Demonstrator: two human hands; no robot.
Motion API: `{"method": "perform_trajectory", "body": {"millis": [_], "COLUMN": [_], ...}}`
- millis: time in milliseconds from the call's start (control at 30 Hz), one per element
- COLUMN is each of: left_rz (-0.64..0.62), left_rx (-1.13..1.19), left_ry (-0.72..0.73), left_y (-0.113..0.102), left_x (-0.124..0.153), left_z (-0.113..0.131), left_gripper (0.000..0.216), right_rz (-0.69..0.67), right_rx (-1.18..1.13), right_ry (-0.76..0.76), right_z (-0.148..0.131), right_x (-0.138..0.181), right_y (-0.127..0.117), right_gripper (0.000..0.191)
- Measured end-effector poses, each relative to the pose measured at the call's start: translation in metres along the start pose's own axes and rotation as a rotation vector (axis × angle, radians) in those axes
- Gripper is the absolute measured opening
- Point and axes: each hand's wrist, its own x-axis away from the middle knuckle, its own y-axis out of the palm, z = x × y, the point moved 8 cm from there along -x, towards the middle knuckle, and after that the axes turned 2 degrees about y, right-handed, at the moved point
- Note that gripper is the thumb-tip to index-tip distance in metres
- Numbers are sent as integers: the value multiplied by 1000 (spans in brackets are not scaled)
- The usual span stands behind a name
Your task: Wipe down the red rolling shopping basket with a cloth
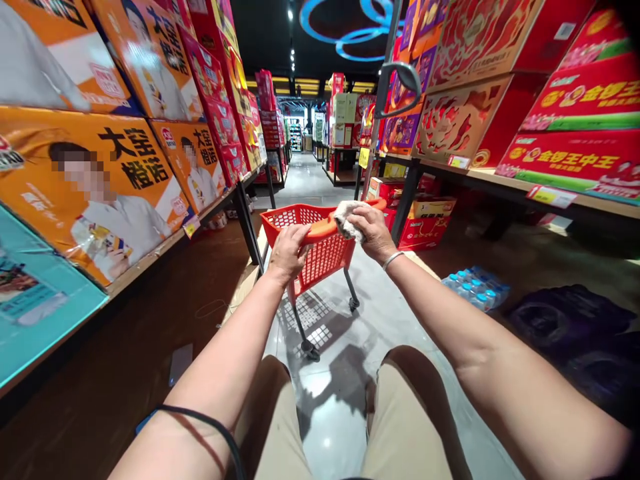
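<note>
A red plastic shopping cart [327, 263] stands on the floor in front of my knees, its basket wall full of small square holes and its legs ending in black casters. My left hand [290, 252] is wrapped round the left part of the cart's orange-red handle [320, 231]. Further right along that handle, my right hand [373, 230] presses a crumpled whitish cloth [345, 220] against the bar. The fingers of the right hand are bent over the cloth, and part of the cloth is hidden under them.
Shelves with orange drink cartons [90, 187] line the left side; red gift boxes [575, 157] fill the right shelf. Shrink-wrapped water bottles [475, 288] lie on the floor at right. A metal post with a dark loop handle [400, 90] rises beside the right shelf. The aisle [305, 170] runs ahead.
</note>
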Motion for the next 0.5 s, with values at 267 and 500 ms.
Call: {"method": "perform_trajectory", "body": {"millis": [267, 500], "left_rz": [83, 59], "left_rx": [-107, -192], "left_ry": [-145, -192], "left_y": [-4, -13], "left_x": [13, 21], "left_z": [-7, -26], "left_gripper": [55, 46], "right_rz": [-30, -120], "right_rx": [56, 66], "right_ry": [-3, -215], "right_z": [-69, -83], "right_x": [-3, -4], "right_y": [21, 19], "right_gripper": [37, 27]}}
